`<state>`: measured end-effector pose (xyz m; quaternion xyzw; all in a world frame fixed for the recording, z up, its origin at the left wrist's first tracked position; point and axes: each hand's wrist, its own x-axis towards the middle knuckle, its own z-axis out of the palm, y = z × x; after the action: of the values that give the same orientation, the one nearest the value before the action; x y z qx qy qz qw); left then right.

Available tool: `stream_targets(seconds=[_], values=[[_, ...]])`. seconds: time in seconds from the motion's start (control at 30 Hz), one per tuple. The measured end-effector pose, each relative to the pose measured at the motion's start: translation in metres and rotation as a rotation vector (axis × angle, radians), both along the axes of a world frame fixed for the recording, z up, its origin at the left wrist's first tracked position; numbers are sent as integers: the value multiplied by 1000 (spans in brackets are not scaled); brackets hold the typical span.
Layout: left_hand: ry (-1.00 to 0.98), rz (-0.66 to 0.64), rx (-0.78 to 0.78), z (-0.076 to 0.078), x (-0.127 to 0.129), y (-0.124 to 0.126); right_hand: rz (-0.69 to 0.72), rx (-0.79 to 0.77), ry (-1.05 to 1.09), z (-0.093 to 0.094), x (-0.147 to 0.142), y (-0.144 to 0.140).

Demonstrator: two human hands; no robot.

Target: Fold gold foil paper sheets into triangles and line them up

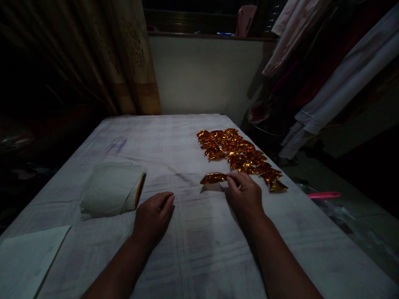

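My right hand (245, 193) pinches one end of a folded gold foil paper ingot (213, 178), held just above the tablecloth with its long side level. Beyond it lies a pile of similar shiny gold paper ingots (238, 149), spread in a slanting band along the table's right side. My left hand (154, 214) rests on the cloth with its fingers curled in against the thumb, and nothing shows in them. Left of that hand is a pale paper packet (110, 191), its right end showing an orange-gold edge.
A whitish checked cloth covers the table (187, 249). A white sheet (28, 261) lies at the near left corner. Beyond are a curtain (131, 62) and a wall. Clothes (339, 83) hang at the right, above a pink handle (324, 195) and clear plastic.
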<state>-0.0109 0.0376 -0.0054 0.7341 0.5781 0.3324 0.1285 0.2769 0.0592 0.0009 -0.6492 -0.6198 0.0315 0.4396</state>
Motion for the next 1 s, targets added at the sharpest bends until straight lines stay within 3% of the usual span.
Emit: stream_targets(seconds=[0.13, 0.3, 0.47, 0.73, 0.9, 1.0], values=[[-17, 13, -18, 1, 0, 0, -273, -22, -92, 6, 46, -4], [-8, 16, -19, 2, 0, 1, -513, -187, -169, 11, 87, -16], [-2, 18, 1, 1, -1, 1, -561, -292, -214, 7, 96, -19], [-4, 28, -6, 1, -1, 2, -597, -181, -239, -14, 101, -12], [-7, 22, -18, 2, -1, 2, -643, -271, -229, -6, 93, -14], [-7, 25, -6, 2, -1, 2, -590, -241, -216, 2, 82, -11]])
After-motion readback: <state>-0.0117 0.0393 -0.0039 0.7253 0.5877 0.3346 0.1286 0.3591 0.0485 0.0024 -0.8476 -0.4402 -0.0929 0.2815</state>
